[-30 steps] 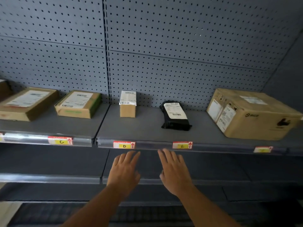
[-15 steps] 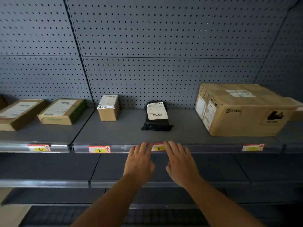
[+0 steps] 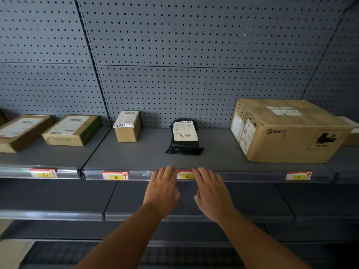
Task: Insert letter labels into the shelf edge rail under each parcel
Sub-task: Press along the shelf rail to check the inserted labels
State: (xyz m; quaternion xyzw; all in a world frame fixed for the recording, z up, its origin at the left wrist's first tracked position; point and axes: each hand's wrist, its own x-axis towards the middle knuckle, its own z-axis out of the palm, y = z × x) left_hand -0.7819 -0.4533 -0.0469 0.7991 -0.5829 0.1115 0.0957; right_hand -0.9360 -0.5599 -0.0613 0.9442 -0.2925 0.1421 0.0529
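Left hand and right hand flat, fingers straight, tips on the rail either side of the E label, under the black parcel. Probably seating E. Next: press flush, check F label.

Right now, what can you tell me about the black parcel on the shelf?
The black parcel is a small soft-looking bag of dark, slightly shiny plastic, creased and flaring at its near end. A white shipping sticker with barcodes covers most of its top. It lies flat on the grey shelf, lengthwise toward the pegboard wall, apart from the boxes on either side. Nothing touches it but the shelf. The E label sits in the rail just below it.
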